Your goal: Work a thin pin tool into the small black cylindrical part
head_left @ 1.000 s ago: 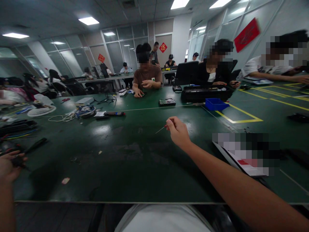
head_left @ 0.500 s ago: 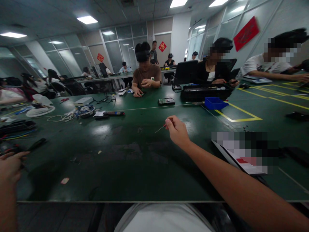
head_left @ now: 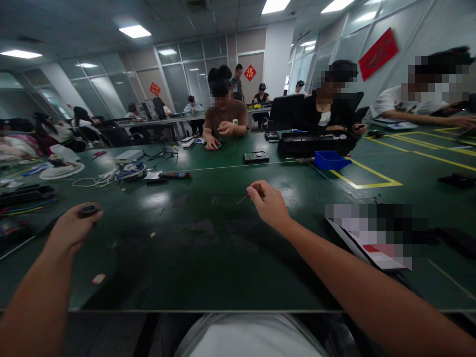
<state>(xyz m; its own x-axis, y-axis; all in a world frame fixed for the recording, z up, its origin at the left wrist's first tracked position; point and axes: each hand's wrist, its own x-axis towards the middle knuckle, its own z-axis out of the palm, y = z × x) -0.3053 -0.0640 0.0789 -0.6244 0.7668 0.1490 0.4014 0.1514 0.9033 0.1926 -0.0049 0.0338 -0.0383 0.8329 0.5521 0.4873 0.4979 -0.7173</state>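
Observation:
My right hand [head_left: 268, 201] is closed around a small screwdriver [head_left: 243, 200] above the middle of the table. Its thin metal shaft points left and down, with a bit of red at the fingers. On the left, my left hand [head_left: 70, 225] is raised over the table, its fingers curled round a small dark round piece [head_left: 88, 210] with a ring-like top; its exact kind is unclear. A long thin metal shaft with a dark handle [head_left: 50, 225] runs behind that hand, which partly hides it.
The green table [head_left: 178, 267] carries a hard drive [head_left: 256, 157], a blue bin [head_left: 331, 160], a long black casing [head_left: 316, 144] and a dark rod-shaped tool [head_left: 174, 174]. Bundled cables [head_left: 128, 171] lie far left, a booklet [head_left: 375, 248] at right. Several people sit across the table.
My left hand has moved right and up from the left edge and now shows the dark round piece. My right hand, with the screwdriver, has shifted slightly left.

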